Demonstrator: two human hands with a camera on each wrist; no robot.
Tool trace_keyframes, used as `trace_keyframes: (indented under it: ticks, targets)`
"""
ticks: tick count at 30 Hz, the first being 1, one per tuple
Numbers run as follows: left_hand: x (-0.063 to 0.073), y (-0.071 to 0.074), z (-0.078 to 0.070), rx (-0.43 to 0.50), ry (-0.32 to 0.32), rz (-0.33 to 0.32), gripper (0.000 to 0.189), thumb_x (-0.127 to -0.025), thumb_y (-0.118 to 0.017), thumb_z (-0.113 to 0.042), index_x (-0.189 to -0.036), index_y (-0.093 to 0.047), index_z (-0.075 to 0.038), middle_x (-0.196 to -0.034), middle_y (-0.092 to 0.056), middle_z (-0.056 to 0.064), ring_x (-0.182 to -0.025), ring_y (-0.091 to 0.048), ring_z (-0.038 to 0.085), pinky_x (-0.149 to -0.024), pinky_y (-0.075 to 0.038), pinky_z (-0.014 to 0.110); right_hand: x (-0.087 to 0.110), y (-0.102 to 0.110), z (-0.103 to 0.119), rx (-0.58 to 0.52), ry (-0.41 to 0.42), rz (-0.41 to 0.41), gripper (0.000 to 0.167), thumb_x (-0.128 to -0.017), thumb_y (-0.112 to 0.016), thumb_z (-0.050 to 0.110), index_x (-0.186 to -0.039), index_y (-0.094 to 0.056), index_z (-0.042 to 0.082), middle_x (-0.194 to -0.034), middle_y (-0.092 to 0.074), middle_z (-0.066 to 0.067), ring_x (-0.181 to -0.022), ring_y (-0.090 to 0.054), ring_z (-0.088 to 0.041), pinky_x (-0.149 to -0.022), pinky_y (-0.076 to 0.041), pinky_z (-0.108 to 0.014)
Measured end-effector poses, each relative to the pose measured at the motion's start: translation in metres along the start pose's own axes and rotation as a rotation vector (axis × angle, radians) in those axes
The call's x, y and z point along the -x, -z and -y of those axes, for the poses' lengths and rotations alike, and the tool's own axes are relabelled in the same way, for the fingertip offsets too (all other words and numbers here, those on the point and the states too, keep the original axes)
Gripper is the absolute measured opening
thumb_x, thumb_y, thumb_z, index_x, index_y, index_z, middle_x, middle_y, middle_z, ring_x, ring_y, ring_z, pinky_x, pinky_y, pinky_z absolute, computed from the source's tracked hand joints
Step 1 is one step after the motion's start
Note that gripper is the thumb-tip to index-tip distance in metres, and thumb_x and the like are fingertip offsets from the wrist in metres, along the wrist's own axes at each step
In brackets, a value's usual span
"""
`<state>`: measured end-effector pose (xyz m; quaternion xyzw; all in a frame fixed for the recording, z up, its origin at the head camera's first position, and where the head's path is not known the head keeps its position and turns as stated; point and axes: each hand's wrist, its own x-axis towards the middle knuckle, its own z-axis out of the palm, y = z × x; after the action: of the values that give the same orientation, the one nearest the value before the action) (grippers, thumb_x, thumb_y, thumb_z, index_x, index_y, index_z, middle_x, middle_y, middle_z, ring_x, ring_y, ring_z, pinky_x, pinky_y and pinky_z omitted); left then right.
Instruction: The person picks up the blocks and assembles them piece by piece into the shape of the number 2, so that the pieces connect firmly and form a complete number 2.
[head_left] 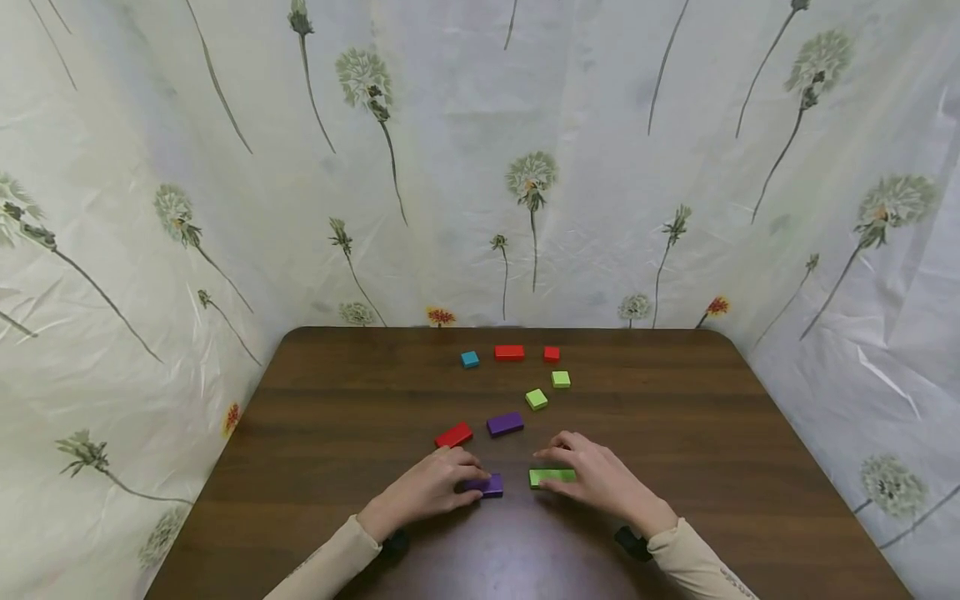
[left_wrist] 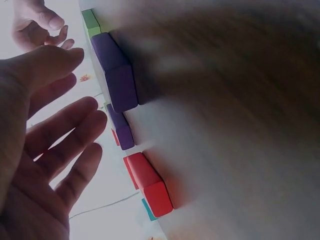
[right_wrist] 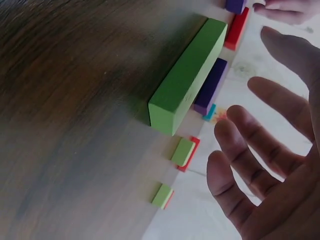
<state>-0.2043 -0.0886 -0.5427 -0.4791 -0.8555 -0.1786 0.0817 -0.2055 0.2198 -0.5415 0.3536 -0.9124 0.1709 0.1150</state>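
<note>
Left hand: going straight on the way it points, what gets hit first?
Likely the nearer purple rectangular block, right at the left hand in the head view; depth is unclear, so it might pass just above.

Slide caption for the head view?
Left hand over a purple block, right hand over a green block, more blocks beyond.

Beige sleeves, black wrist pieces, bare hands

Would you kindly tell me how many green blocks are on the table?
3: a long green block by the right hand, and two farther across the table: a nearer small block and a farther small block.
</note>
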Motion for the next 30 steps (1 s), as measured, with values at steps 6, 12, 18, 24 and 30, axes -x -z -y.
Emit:
trace_keyframes:
  ticks: [6,12,18,24,30]
  targets:
    - [0.0,-0.003,0.003,-0.044,0.013,0.0,0.022,-0.087,-0.073,-0.029,-0.106,-0.075,-0.019,-0.104,-0.068,-0.006,-0.101,-0.062,0.009,-0.092,-0.049,0.03,0.0,-0.001,-0.001,0.007,0.032,0.015,0.036,-0.078,-0.079,0.04,-0.109,-0.072,0.024,-0.102,-0.059,0.01,-0.088,-0.059,-0.006,-0.071,-0.053,-0.029]
    - [0.001,-0.005,0.005,-0.064,0.033,0.009,0.026,-0.086,-0.073,-0.035,-0.107,-0.074,-0.019,-0.103,-0.068,-0.007,-0.1,-0.061,0.009,-0.091,-0.048,0.03,0.0,-0.004,-0.001,0.034,0.068,-0.013,0.039,-0.074,-0.082,0.04,-0.107,-0.073,0.022,-0.1,-0.06,0.007,-0.09,-0.058,-0.009,-0.073,-0.051,-0.031]
    - [0.001,-0.003,0.007,-0.127,0.053,0.015,0.033,-0.084,-0.073,-0.043,-0.109,-0.074,-0.021,-0.1,-0.068,-0.008,-0.098,-0.059,0.009,-0.086,-0.045,0.03,-0.012,-0.008,0.008,0.06,0.11,-0.036,0.04,-0.073,-0.082,0.043,-0.106,-0.074,0.023,-0.096,-0.059,0.009,-0.089,-0.053,-0.01,-0.071,-0.043,-0.028]
    - [0.002,0.0,0.011,-0.176,0.067,0.013,0.034,-0.082,-0.073,-0.048,-0.107,-0.075,-0.024,-0.095,-0.066,-0.009,-0.091,-0.056,0.009,-0.077,-0.037,0.028,-0.028,-0.015,0.02,0.089,0.132,-0.021,0.04,-0.074,-0.08,0.047,-0.105,-0.075,0.022,-0.09,-0.057,0.01,-0.085,-0.052,-0.011,-0.071,-0.041,-0.028]
    - [0.007,0.002,0.013,-0.213,0.087,0.032,0.034,-0.081,-0.073,-0.051,-0.1,-0.077,-0.023,-0.089,-0.064,-0.009,-0.082,-0.051,0.009,-0.07,-0.029,0.025,-0.036,-0.025,0.03,0.114,0.132,0.026,0.038,-0.075,-0.078,0.051,-0.098,-0.076,0.021,-0.086,-0.056,0.009,-0.085,-0.051,-0.012,-0.074,-0.041,-0.031]
